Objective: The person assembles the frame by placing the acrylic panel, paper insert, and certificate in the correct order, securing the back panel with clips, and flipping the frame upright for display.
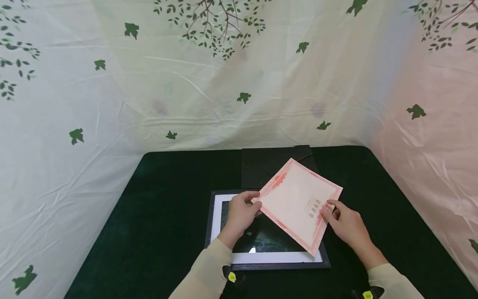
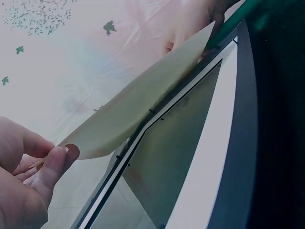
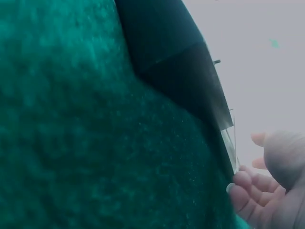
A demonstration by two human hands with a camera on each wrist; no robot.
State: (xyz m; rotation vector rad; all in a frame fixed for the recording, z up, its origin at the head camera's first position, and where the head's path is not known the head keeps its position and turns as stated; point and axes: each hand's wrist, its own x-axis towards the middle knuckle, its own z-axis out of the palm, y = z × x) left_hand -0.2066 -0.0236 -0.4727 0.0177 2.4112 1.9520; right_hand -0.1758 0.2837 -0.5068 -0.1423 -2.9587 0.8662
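A pink-bordered certificate [image 1: 291, 203] is held tilted over a dark picture frame [image 1: 284, 266] in the head view. My left hand [image 1: 240, 214] pinches its left corner between thumb and fingers; the left wrist view shows this grip on the sheet [image 2: 138, 105] from below. At the opposite edge, near the printed characters, my right hand [image 1: 347, 224] grips the paper with its thumb on the front. The frame lies flat, with a white mat [image 1: 276, 258] around a dark, glossy middle [image 1: 269, 241]. Part of that middle is hidden under the certificate.
Behind the frame, a black backing panel [image 1: 257, 164] lies at the table's far edge. Dark green cloth [image 1: 157, 216] covers the table. A leaf-printed curtain [image 1: 209, 99] surrounds it at the back and sides. Small dark tabs stand along the frame's inner edge.
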